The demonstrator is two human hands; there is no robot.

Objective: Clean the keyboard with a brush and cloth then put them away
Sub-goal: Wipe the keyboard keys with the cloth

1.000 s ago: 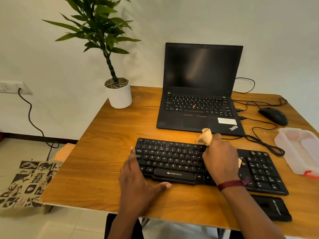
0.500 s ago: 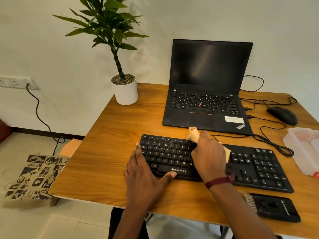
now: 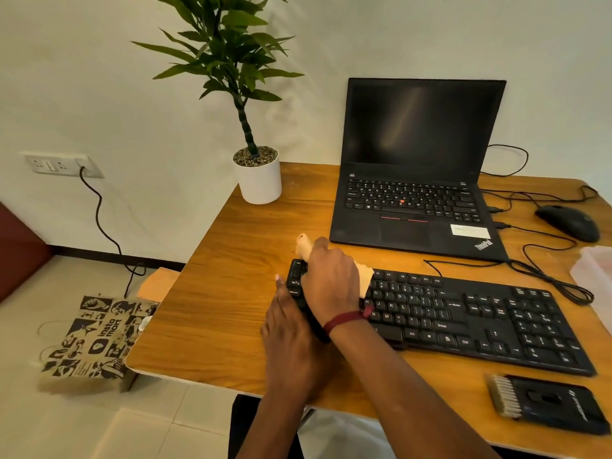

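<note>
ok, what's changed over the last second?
The right hand, gripping the cloth, wiped leftward along the keyboard from its middle to its left end. Nothing was taken up or let go. The left hand stayed flat at the keyboard's left front corner; the brush stayed on the desk.

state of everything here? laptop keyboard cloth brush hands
laptop, lid open, screen dark
keyboard, flat on the table, left end covered
cloth, bunched, gripped by the right hand on the keyboard
brush, lying on the table, untouched
right hand, curled round the cloth
left hand, fingers straight, against the keyboard's left end
mouse, untouched
wall socket, one cable plugged in
</note>
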